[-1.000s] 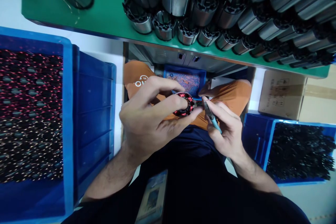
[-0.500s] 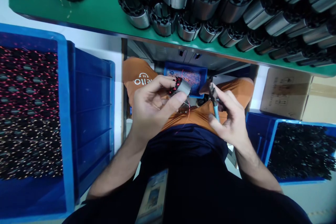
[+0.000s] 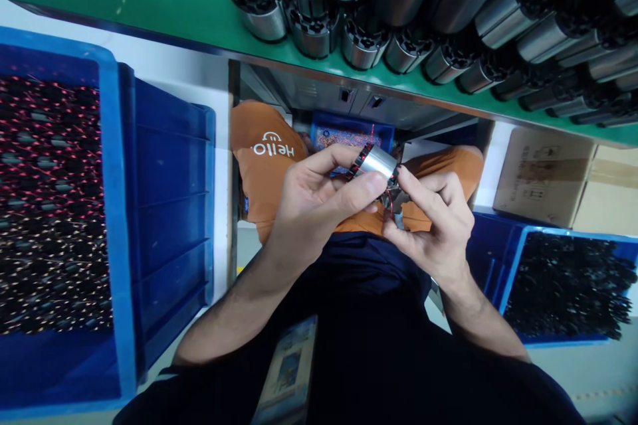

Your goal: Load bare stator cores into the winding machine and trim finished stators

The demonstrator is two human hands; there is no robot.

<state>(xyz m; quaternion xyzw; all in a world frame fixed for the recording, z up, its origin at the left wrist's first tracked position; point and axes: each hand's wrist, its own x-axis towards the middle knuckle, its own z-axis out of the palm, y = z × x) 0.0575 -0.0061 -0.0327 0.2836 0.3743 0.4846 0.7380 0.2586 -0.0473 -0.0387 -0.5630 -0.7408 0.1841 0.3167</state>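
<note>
Between the thumb and fingers of my left hand [image 3: 323,202] is a motor stator [image 3: 377,165], a silvery metal cylinder with black toothed ends and red wire. It is held tilted above my lap. My right hand [image 3: 433,219] grips a pair of cutting pliers [image 3: 396,202] with light blue handles, mostly covered by the fingers. The right index fingertip reaches the stator's right end, and the plier jaws are close under that end. A loose red wire hangs near the jaws; whether they touch it I cannot tell.
A green shelf [image 3: 189,20] with rows of metal cylinders [image 3: 363,43] crosses in front. At left stands a blue crate [image 3: 117,226] of wound parts; at right, a blue crate [image 3: 516,272] of black parts and a cardboard box [image 3: 543,176]. A small blue bin [image 3: 351,123] holds wire scraps below.
My left hand has moved right with the stator, turning its side more into view. My right hand has brought the pliers left, up to the stator's right end.
</note>
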